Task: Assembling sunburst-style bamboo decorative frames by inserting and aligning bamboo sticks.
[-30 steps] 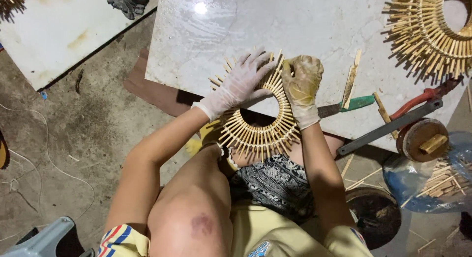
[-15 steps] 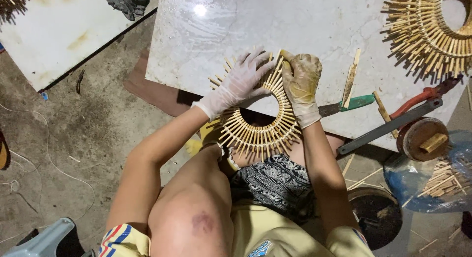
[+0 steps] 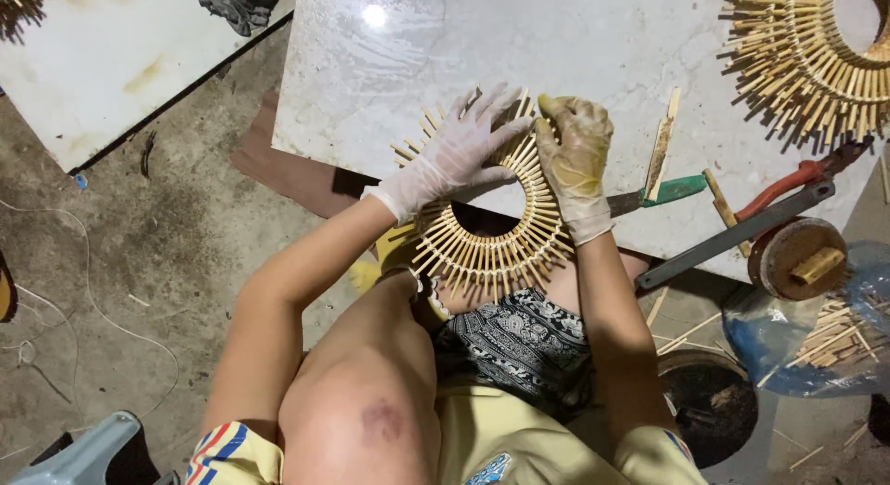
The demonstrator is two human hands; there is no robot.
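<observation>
On the edge of a pale marble slab (image 3: 371, 86), a sunburst ring of bamboo sticks (image 3: 487, 235) is lying. The left hand (image 3: 454, 156) is pressing it flat, fingers splayed; the right hand (image 3: 577, 160) is curling around its rim.

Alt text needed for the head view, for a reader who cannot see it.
Two gloved hands, left and right, press a round sunburst ring of bamboo sticks at the edge of a white marble slab. A green-handled knife lies beside them.

Craft workshop: low marble table (image 3: 603, 49) on concrete floor (image 3: 139, 262), stick sunburst frames (image 3: 807, 58), pliers (image 3: 797, 179), loose sticks (image 3: 839, 337).
</observation>
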